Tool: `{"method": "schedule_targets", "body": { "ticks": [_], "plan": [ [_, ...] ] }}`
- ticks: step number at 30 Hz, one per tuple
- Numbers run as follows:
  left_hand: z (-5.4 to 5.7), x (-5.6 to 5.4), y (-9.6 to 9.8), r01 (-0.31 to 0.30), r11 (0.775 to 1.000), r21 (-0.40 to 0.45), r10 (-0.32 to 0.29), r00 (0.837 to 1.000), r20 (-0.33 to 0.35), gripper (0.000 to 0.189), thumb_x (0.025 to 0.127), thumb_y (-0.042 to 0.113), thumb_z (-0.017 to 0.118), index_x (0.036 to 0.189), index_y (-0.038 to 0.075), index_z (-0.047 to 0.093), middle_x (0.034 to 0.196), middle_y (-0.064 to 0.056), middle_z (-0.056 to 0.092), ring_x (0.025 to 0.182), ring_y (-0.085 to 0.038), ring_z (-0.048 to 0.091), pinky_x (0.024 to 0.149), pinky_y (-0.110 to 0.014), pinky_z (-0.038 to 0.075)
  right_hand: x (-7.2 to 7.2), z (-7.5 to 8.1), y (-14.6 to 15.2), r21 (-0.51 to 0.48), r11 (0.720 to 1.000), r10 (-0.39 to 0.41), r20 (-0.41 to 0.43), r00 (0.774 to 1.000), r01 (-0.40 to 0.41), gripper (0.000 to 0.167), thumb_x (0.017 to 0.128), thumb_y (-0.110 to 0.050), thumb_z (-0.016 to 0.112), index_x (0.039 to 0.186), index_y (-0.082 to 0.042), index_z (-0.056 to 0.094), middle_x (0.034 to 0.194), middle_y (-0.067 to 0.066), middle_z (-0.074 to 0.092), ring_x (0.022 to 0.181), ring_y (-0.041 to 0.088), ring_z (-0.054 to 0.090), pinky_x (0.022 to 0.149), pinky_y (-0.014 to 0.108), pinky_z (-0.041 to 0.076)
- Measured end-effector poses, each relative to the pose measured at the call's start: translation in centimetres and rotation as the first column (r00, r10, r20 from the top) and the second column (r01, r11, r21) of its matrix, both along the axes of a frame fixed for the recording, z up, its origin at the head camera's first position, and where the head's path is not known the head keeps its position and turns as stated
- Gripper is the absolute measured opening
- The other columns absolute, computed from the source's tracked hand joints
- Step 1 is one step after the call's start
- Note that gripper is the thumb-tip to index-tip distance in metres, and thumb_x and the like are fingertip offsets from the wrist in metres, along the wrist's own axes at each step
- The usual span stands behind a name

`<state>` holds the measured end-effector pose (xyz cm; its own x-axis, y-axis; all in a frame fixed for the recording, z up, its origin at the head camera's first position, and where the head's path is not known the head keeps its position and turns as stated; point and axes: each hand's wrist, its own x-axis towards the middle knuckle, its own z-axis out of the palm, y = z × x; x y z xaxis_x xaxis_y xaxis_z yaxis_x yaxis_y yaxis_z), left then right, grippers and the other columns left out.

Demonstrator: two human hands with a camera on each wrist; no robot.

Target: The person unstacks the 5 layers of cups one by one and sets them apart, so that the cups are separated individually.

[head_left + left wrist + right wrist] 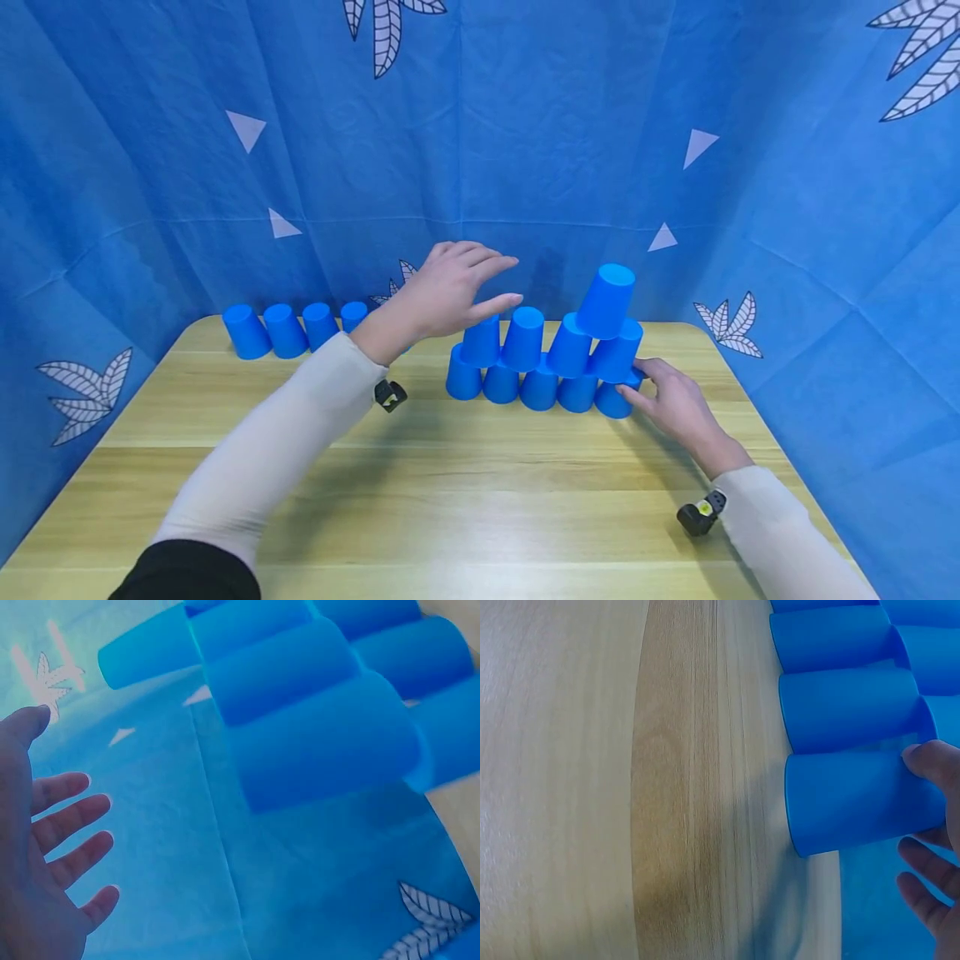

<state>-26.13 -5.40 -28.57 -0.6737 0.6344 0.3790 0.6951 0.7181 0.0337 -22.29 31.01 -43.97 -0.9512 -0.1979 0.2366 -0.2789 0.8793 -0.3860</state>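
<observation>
Upside-down blue cups form a stack: several in the bottom row, several in the second row (522,340), and a single cup (606,302) on top at the right. My right hand (678,404) holds the rightmost bottom cup (859,802), thumb on its near side near the closed end and fingers round behind. Above the stack's left end hovers my left hand (453,287), fingers extended and holding nothing. In the left wrist view its fingers (79,825) are spread apart, away from the cups.
A row of upside-down blue cups (246,332) stands at the table's back left, its right end partly hidden by my left arm. The wooden table (480,500) meets a blue patterned curtain (525,167) behind and at the sides.
</observation>
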Motion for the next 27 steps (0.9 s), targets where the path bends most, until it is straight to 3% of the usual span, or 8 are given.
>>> {"method": "schedule_targets", "body": {
  "ticks": [13,27],
  "plan": [
    [0.6,-0.9,5.6,0.008,1.000,-0.026,-0.005,0.995,0.098,0.065,0.095,0.063,0.044,0.148,0.025,0.044,0.147,0.001,0.047,0.139,-0.022,0.036,0.112,-0.048,0.027,0.1,-0.1,0.0,-0.002,1.000,-0.021,0.019,1.000,0.021,0.060,0.094,-0.040,0.064,0.133,0.005,0.054,0.127,0.026,0.058,0.112,0.046,0.057,0.090,0.061,0.046],
    [1.2,-1.8,11.0,-0.006,0.995,-0.103,0.012,0.999,0.051,0.067,0.095,0.065,0.038,0.151,0.029,0.039,0.148,0.006,0.045,0.138,-0.017,0.037,0.110,-0.042,0.030,0.0,0.0,-0.2,0.013,1.000,-0.024,0.026,0.999,0.024,0.059,0.094,-0.037,0.066,0.134,0.004,0.052,0.127,0.026,0.057,0.112,0.045,0.057,0.089,0.060,0.047]
  ]
}}
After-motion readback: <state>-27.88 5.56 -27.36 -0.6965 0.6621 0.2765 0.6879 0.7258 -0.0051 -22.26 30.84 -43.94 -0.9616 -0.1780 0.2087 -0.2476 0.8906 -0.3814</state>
